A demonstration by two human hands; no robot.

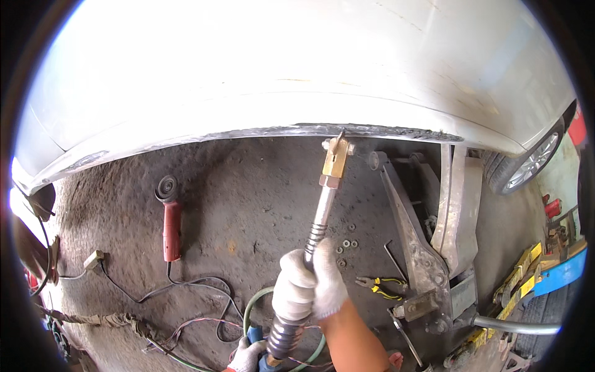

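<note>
- Gripping a long metal tool (322, 204): gloved right hand (310, 286), closed around it.
- Left hand (248, 356) at its blue rear (how closed cannot be told).
- Tip at white car's (279, 74) lower edge.

Up top, the car (248, 74) is showing white; at centre, the tool (323, 208) brass and silver; at left, the grinder (171, 229) red.

Right fingers (290, 296) around brass-tipped tool (323, 208), left fingers (248, 356) on blue base (255, 335) — white car (279, 68)
</note>
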